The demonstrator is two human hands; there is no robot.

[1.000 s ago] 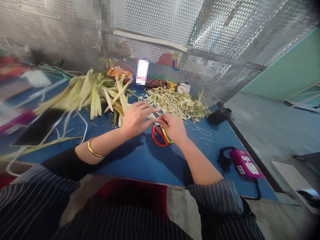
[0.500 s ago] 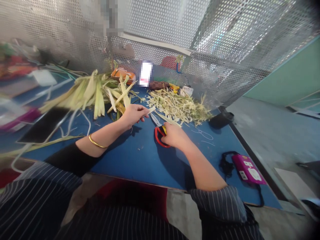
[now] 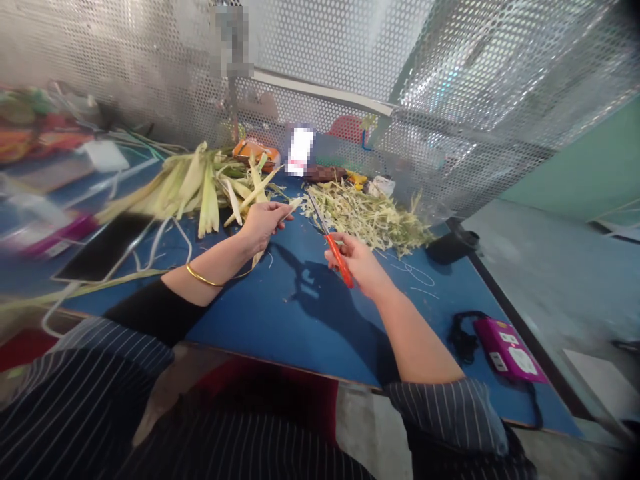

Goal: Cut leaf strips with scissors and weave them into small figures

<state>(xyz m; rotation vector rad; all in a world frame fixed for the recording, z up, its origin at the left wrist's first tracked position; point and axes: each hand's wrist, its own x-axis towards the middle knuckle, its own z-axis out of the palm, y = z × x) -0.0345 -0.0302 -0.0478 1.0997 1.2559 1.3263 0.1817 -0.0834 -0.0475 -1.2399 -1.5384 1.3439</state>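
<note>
My left hand [image 3: 263,223] is closed on a pale leaf strip [image 3: 291,206] that pokes out to the right of its fingers. My right hand [image 3: 359,261] grips red-handled scissors [image 3: 334,245], lifted off the blue table [image 3: 280,313], blades pointing up and left toward the strip's end. A gap of a few centimetres lies between blade tips and strip. Behind my left hand lies a bundle of long green-yellow leaves [image 3: 200,183]. A heap of cut leaf scraps [image 3: 367,217] sits behind my right hand.
A perforated metal screen [image 3: 450,100] walls the table's back. A black phone [image 3: 107,245] and white cables lie at left. A black cup [image 3: 450,245] stands at right, a pink device [image 3: 507,340] with black cord near the right edge. An orange box [image 3: 255,152] sits at the back.
My right hand picked the scissors up from the table and raised them, blades now pointing at the strip. My left hand drew left, holding the strip.
</note>
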